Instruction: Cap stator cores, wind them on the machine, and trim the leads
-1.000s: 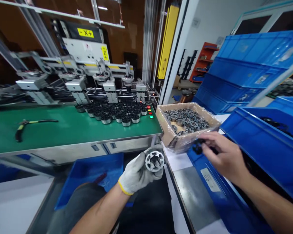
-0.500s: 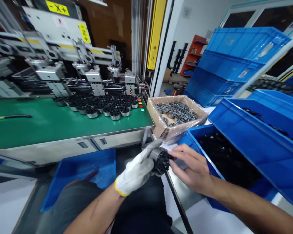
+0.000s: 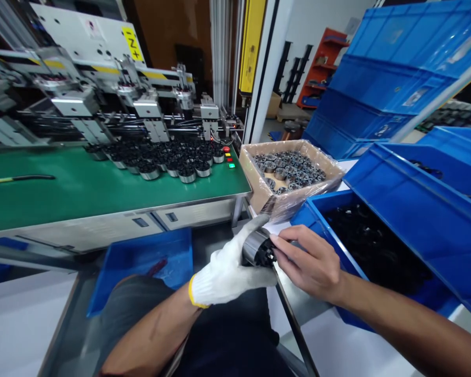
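Observation:
My left hand [image 3: 230, 269], in a white glove with a yellow cuff, is wrapped round a metal ring with black plastic parts [image 3: 256, 248]. The ring's black side faces right, toward my bare right hand [image 3: 310, 262]. Thumb and fingertips of that hand pinch at the black side; whether they hold a separate small piece is too hidden to tell. Both hands are above my lap, near the edge of a white table [image 3: 329, 340]. Just beyond them stands a plastic-lined cardboard box [image 3: 265, 195] of metal rings.
Several ring parts [image 3: 149, 168] stand on the green bench [image 3: 82, 183] before a machine [image 3: 78, 102]. Blue bins [image 3: 427, 209] with black parts lie right, with stacked blue crates [image 3: 388, 94] behind. A blue tray [image 3: 141, 256] sits low left.
The view has shifted a little. My left hand has turned the ring, so more of its metal side shows, and its lower fingers have stretched out to the right. My right hand stays at the black side.

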Demonstrator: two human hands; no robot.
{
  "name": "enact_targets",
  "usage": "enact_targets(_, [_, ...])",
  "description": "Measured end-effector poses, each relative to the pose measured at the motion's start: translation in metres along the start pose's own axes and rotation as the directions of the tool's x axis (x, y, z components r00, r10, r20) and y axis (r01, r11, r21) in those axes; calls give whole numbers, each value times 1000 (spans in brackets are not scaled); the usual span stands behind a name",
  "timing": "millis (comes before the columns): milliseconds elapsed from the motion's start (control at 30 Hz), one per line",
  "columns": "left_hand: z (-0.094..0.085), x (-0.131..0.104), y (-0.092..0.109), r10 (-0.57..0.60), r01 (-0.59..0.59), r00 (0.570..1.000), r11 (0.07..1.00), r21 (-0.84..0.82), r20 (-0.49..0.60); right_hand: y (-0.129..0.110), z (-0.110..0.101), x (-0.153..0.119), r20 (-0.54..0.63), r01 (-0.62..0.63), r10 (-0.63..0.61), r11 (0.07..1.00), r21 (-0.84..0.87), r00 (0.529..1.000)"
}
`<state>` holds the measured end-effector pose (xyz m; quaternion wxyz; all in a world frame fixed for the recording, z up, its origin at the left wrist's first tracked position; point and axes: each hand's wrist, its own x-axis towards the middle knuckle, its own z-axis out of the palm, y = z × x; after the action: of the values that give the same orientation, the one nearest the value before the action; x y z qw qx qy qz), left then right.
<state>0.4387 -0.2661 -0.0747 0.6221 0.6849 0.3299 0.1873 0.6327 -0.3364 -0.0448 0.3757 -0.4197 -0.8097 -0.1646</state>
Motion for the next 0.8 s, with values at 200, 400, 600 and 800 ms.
enact_targets(200, [-4,-2,8,-89,91,996,991,95,-32,1,2,-5,8,20,-20,999,29,1000])
enact_targets(400, [-5,-2,24,-125,117,991,982,148,45,3,5,-7,21,93,-92,995,-21,995])
enact_targets(600, [-4,1,23,-92,89,994,995,50,60,3,4,-6,83,192,-181,970,-151,980])
enact_targets(800, [-4,5,17,-33,42,995,994,-98,91,1,7,-7,84,147,-137,979,-139,987])
